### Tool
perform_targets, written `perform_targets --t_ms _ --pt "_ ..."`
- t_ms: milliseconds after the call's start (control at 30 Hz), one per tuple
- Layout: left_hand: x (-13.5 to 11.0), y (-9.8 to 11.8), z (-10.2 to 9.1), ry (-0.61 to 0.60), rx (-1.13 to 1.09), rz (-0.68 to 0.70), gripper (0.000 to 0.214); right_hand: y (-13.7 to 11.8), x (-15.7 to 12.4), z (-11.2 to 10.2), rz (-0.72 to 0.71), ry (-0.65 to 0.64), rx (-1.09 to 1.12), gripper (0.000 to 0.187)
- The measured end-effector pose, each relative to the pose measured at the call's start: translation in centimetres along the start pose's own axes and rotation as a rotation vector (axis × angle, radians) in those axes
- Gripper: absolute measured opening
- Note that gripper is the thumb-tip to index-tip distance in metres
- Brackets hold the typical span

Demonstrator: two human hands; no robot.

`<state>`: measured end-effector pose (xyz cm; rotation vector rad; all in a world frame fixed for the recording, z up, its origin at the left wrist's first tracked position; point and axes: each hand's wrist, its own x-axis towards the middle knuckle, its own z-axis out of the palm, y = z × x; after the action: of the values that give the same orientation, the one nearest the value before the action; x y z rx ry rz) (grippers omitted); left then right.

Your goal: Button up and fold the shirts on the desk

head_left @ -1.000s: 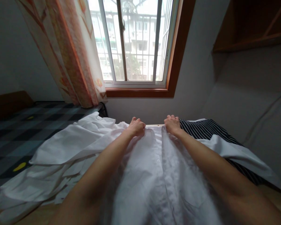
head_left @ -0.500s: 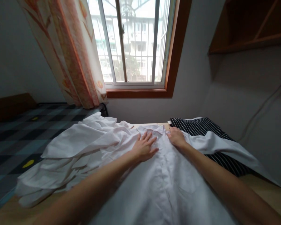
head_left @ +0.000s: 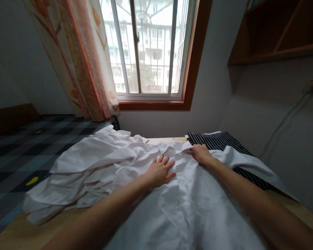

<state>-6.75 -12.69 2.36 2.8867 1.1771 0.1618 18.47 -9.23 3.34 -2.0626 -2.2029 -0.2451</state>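
A white button-up shirt [head_left: 169,205] lies spread over a wooden table, its collar at the far end and its button front running toward me. My left hand [head_left: 160,171] rests flat on the chest of the shirt, just below the collar, fingers spread. Up at the right side of the collar, my right hand [head_left: 201,153] has its fingers curled and closed on the shirt's edge. One white sleeve [head_left: 250,165] stretches out to the right, beyond my right forearm.
Crumpled white cloth [head_left: 83,154] is heaped on the left of the table [head_left: 18,232]. Black-and-white striped fabric [head_left: 216,140] lies at the back right, partly under the sleeve. A bed with a checked cover [head_left: 13,156] stands left. Ahead are a window [head_left: 151,69] and curtain [head_left: 78,62].
My right hand has shifted slightly right and nearer me, and the collar's right side is raised with it. Folds across the shirt front have changed. My left hand stays almost in place.
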Motion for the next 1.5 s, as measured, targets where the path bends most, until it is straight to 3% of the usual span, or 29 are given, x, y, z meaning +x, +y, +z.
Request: perform_targets --t_ms 100,233,333,433,533,667,833,1000,1133,1200,1267,1333,1433,1500 --pt "2.1 0.2 -2.4 -0.028 -0.054 -0.056 0.036 1.0 0.8 0.4 0.131 -0.021 0.186 0.022" --pt "8.5 -0.3 -4.4 0.156 -0.346 -0.239 0.034 1.3 1.4 1.0 0.259 -0.026 0.403 0.025" --pt "13.4 -0.6 -3.6 0.207 -0.603 -0.384 0.037 1.0 1.1 1.9 0.239 0.001 0.406 0.022" --pt "16.3 -0.1 -2.0 0.15 -0.674 -0.433 0.045 1.0 0.8 2.7 0.216 0.074 0.415 0.025" --pt "17.2 1.0 -0.6 0.104 -0.921 -0.46 0.044 1.4 0.7 3.4 0.188 0.178 0.458 0.026" --pt "17.6 1.7 0.1 0.238 -1.301 -0.5 0.023 1.9 0.9 3.9 0.235 0.249 0.569 0.021" --pt "17.6 1.0 0.4 0.39 -1.449 -0.505 0.015 1.9 1.0 4.0 0.317 0.255 0.627 0.019" --pt "17.0 -0.1 0.8 0.431 -1.557 -0.462 0.012 1.6 0.9 3.8 0.342 0.265 0.592 0.02" --pt "16.7 0.1 1.0 0.496 -1.576 -0.425 0.01 1.5 0.8 3.6 0.376 0.244 0.562 0.019" --pt "16.5 0.5 0.9 0.427 -1.544 -0.334 0.013 1.6 0.8 3.6 0.381 0.254 0.569 0.019" --pt "16.4 0.7 0.6 0.328 -1.363 -0.156 0.016 1.6 0.8 3.6 0.39 0.282 0.585 0.018" --pt "16.3 0.3 0.1 0.334 -1.035 -0.033 0.017 1.7 0.9 3.7 0.396 0.304 0.596 0.019" --pt "16.4 -1.0 -0.4 0.454 -0.604 -0.121 0.039 1.8 0.8 4.0 0.385 0.305 0.608 0.021" --pt "16.7 -2.0 -0.6 0.382 -0.513 -0.199 0.057 1.7 0.7 3.9 0.381 0.328 0.619 0.021"
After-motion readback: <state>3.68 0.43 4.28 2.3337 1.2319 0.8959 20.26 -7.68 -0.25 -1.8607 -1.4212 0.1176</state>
